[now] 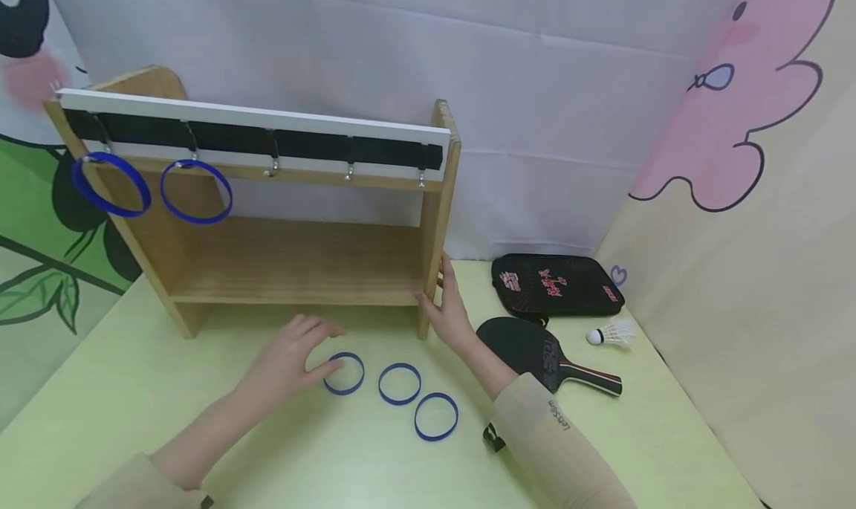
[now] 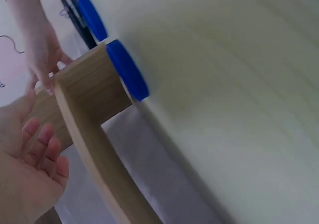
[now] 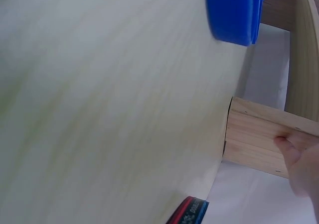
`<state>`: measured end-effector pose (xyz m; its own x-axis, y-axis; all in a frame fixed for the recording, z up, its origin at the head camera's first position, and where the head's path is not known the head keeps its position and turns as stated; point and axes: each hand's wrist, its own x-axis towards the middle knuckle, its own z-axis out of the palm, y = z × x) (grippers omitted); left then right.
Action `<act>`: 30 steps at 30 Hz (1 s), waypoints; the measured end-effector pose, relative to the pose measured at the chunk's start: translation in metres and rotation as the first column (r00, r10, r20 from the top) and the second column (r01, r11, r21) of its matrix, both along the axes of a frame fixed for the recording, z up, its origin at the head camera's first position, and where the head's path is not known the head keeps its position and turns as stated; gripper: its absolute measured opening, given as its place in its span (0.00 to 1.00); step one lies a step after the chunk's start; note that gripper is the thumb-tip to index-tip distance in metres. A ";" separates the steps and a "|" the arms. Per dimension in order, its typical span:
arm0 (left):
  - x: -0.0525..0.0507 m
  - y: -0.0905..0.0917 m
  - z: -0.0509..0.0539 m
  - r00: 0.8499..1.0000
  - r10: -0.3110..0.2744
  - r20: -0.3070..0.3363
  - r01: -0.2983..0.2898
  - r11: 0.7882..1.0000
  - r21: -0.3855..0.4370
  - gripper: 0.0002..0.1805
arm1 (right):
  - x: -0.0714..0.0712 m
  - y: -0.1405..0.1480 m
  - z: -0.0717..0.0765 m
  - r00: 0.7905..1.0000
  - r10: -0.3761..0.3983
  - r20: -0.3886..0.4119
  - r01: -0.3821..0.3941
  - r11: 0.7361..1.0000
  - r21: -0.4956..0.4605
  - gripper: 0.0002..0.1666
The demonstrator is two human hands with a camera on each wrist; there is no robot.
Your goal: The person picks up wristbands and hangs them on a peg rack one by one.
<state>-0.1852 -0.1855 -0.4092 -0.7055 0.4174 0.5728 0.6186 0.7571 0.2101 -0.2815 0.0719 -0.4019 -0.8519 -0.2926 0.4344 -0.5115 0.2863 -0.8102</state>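
Observation:
My left hand (image 1: pixel 284 357) hovers over the table, its thumb beside the leftmost of three blue rings (image 1: pixel 342 393) lying there; its fingers are loosely bent with nothing in them, as the left wrist view shows. With my right hand (image 1: pixel 453 316) I hold the right side panel of a wooden shelf (image 1: pixel 301 264), thumb at its front edge and fingers along the outer side. Several metal hooks (image 1: pixel 273 169) line the white-and-black strip (image 1: pixel 234 131) across the shelf's top. One blue ring (image 1: pixel 127 212) hangs on the far-left hook, another blue ring (image 1: pixel 200 220) on the hook beside it.
Right of the shelf lie a black zip case (image 1: pixel 555 286), a black table tennis paddle (image 1: pixel 518 342) and a white shuttlecock (image 1: pixel 614 334). A small black item (image 1: pixel 493 438) lies by my right sleeve. A pale cloth (image 1: pixel 535 122) stands behind the shelf.

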 end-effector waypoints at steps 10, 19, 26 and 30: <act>-0.010 -0.009 -0.021 0.974 -0.113 0.197 0.148 0.974 -0.174 0.25 | 0.004 0.000 0.006 1.000 -0.015 0.013 0.014 1.000 0.024 0.45; -0.018 -0.019 -0.039 0.931 -0.206 0.302 0.272 0.942 -0.196 0.20 | 0.003 0.000 0.005 1.000 -0.006 0.010 0.006 1.000 0.023 0.46; -0.025 -0.019 -0.047 0.907 -0.220 0.359 0.306 0.930 -0.203 0.13 | 0.003 -0.001 0.006 1.000 -0.001 0.003 0.000 1.000 0.025 0.46; -0.029 -0.018 -0.050 0.902 -0.261 0.344 0.341 0.919 -0.197 0.09 | 0.004 0.000 0.006 1.000 -0.005 0.000 0.005 1.000 0.030 0.46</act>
